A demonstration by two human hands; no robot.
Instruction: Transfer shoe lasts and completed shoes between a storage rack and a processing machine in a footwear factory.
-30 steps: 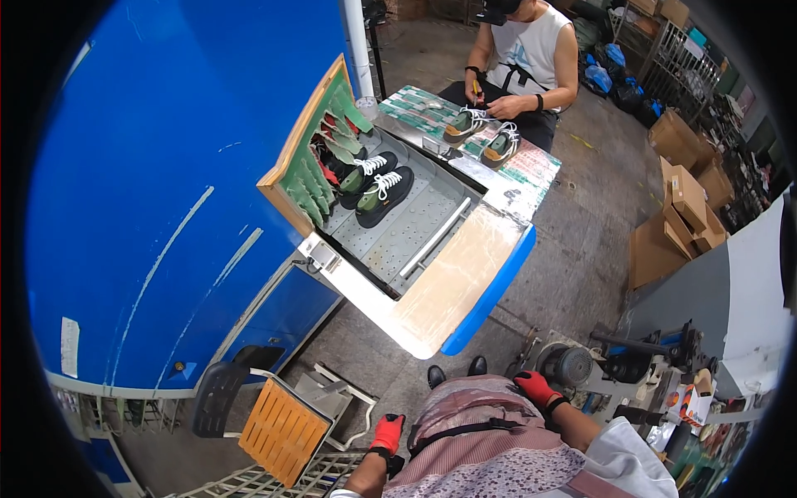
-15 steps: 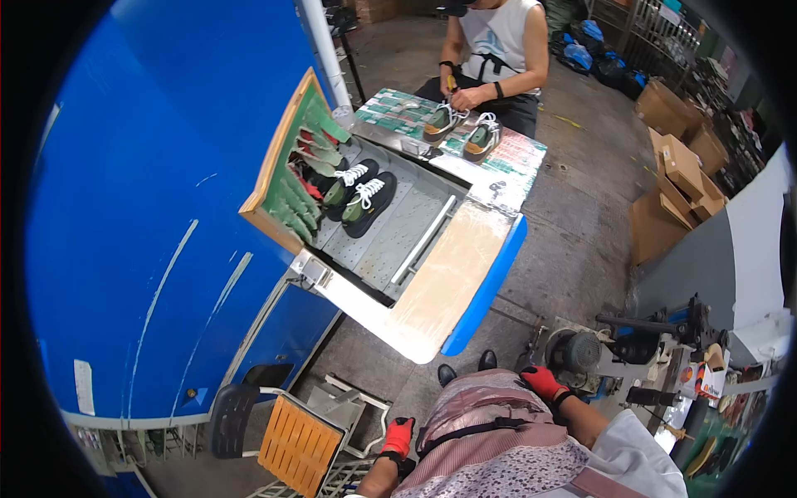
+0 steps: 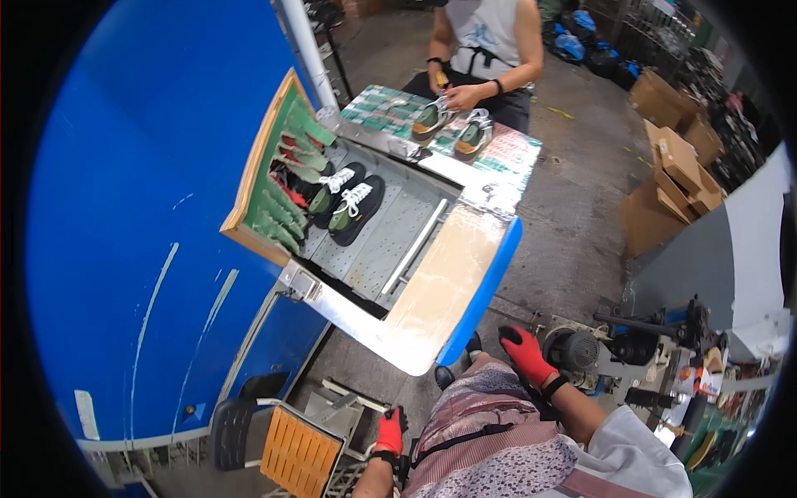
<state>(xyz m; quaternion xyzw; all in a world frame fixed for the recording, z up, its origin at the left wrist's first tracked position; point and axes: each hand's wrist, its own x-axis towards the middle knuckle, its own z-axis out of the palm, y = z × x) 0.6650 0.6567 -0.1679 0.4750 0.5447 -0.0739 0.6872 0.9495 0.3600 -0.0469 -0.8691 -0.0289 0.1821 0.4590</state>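
Note:
Both my hands wear red gloves with dark palms and fingertips. My left hand (image 3: 390, 432) hangs low beside my apron (image 3: 473, 423), its fingers loosely curled together with nothing seen in them; it is nearest the chair with an orange slatted seat (image 3: 300, 451). My right hand (image 3: 526, 353) is held out in front of my right side, thumb and fingers somewhat apart, holding nothing. A pair of dark shoes with white laces (image 3: 355, 209) stands on the grey perforated conveyor bed (image 3: 374, 249), by the torn green strip curtain of the blue machine's opening (image 3: 282, 178). Neither hand touches them.
Across the conveyor, another person (image 3: 486, 50) works on tan-and-white shoes (image 3: 473, 134) at a patterned tabletop (image 3: 515, 162). A cardboard-covered ledge with a blue edge (image 3: 486, 290) juts toward me. A motor (image 3: 579, 352) stands at my right, with cartons (image 3: 664, 195) farther back.
My right hand has moved forward, away from my apron, and its thumb now shows apart. My left hand shifted slightly. The view has moved a little; one of my feet is now mostly hidden.

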